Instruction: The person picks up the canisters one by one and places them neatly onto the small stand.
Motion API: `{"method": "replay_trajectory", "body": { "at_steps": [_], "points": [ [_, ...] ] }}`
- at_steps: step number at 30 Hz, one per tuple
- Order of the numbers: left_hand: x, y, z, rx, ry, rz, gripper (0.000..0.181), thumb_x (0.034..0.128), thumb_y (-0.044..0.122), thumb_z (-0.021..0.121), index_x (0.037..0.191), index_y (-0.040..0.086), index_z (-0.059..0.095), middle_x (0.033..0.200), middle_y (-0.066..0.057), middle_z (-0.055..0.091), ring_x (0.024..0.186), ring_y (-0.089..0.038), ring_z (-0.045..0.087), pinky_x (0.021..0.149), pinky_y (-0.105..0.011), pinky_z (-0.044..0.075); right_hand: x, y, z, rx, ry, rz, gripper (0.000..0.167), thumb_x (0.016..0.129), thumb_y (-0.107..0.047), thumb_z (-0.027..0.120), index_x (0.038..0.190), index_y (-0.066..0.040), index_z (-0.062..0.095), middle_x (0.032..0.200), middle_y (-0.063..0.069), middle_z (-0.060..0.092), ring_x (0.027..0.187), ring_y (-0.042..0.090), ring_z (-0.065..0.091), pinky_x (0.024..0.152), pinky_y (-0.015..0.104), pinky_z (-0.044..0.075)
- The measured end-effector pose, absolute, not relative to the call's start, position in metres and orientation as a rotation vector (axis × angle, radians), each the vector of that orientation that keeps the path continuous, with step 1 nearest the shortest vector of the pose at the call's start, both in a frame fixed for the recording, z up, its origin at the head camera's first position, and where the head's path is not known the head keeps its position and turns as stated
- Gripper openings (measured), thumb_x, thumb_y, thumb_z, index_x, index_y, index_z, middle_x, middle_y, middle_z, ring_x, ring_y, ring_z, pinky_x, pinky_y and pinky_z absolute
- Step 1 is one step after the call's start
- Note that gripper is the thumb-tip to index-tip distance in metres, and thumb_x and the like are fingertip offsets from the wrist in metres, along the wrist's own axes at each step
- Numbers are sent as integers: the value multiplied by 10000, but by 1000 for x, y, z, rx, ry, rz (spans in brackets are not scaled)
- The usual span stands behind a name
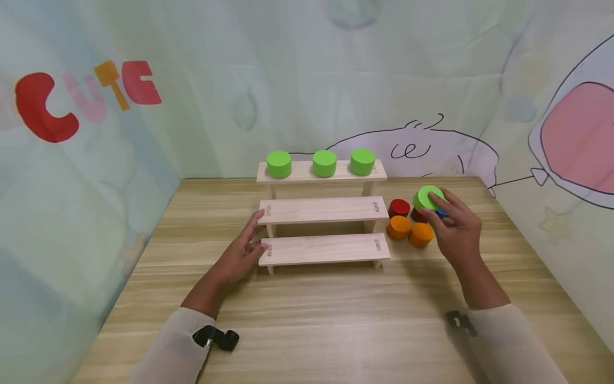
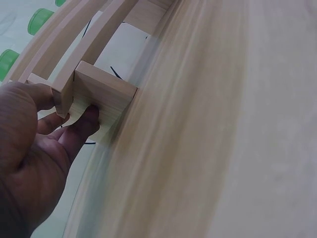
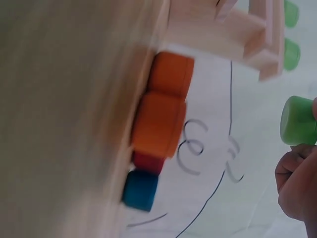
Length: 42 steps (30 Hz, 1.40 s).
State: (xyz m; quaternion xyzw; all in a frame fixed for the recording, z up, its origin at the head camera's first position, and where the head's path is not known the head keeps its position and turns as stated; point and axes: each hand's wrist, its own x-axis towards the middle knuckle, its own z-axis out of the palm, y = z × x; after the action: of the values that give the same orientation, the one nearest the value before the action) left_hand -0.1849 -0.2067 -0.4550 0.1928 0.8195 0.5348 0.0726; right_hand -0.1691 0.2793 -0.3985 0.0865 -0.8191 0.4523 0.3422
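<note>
A three-tier wooden stand is on the table, with several-tone grain and a pale finish. Three green round blocks sit spaced along its top tier. At the stand's left end, my left hand grips the edge; in the left wrist view its thumb and fingers bend around the end of the lower board and side panel. To the right, my right hand pinches another green round block between thumb and fingers, raised above the blocks on the table. The right wrist view shows this held block at its right edge.
Right of the stand, two orange blocks stand on the table, with a red block behind. A second red block and a blue block are partly hidden under my right hand in the head view. A printed curtain hangs behind the table.
</note>
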Motion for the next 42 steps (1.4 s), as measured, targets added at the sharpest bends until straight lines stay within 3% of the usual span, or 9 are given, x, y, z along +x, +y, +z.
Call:
{"method": "replay_trajectory", "body": {
  "at_steps": [5,10,14,19,23,27,31,38,42],
  "points": [
    [-186,-207,-455,605,2464,1614,824,1132,47,551,1773,276,86,1769,-336,241,1465,-592,520,1129,-618,556,-171,256,-387,315,-2134,1201,448,945,60,803,1379,-31,742,1549,201,641,1180,-185,595,838,41,557],
    [-187,-208,-453,592,2460,1627,826,1130,34,547,1773,275,88,1765,-344,245,1457,-593,528,1112,-593,578,-179,231,-371,430,-2149,1133,457,909,19,854,1352,-44,766,1491,244,677,631,-101,472,555,2,386],
    [-189,-208,-451,591,2468,1629,825,1131,39,548,1773,273,85,1761,-351,246,1457,-594,526,1113,-596,577,-183,211,-359,497,-2162,1118,461,914,-34,867,1363,-61,766,1470,223,699,480,55,344,462,127,319],
    [-189,-208,-452,593,2464,1632,820,1130,39,546,1771,273,93,1759,-352,250,1453,-603,523,1114,-624,568,-186,188,-349,520,-2137,1198,455,905,-49,885,1347,-65,777,1450,213,715,609,27,434,478,154,283],
    [-188,-208,-453,579,2455,1639,833,1125,35,555,1772,284,92,1761,-341,260,1448,-598,534,1115,-610,570,-185,171,-347,497,-2154,1284,456,936,-90,867,1379,-97,761,1465,178,714,996,126,672,520,113,356],
    [-186,-207,-454,567,2458,1628,844,1124,37,560,1771,309,91,1762,-330,271,1443,-585,549,1120,-596,571,-184,156,-351,460,-2193,1339,459,959,-138,853,1405,-124,746,1504,169,691,1290,302,712,663,66,513],
    [-185,-206,-455,555,2460,1623,840,1126,41,558,1767,338,104,1763,-318,281,1448,-568,555,1132,-611,559,-183,140,-353,455,-2238,1373,469,964,-189,858,1416,-149,743,1543,171,662,1389,329,680,765,90,570],
    [-183,-206,-452,553,2463,1608,836,1132,64,559,1768,342,93,1758,-325,287,1446,-568,557,1127,-614,565,-189,114,-353,412,-2299,1452,465,968,-218,857,1418,-187,747,1525,79,690,1398,259,675,767,172,600],
    [-182,-205,-452,536,2460,1599,837,1134,69,557,1763,368,95,1762,-312,289,1453,-568,551,1121,-622,567,-192,98,-354,406,-2320,1477,466,960,-200,863,1411,-159,750,1527,99,684,1400,280,680,798,312,663]
  ]
}}
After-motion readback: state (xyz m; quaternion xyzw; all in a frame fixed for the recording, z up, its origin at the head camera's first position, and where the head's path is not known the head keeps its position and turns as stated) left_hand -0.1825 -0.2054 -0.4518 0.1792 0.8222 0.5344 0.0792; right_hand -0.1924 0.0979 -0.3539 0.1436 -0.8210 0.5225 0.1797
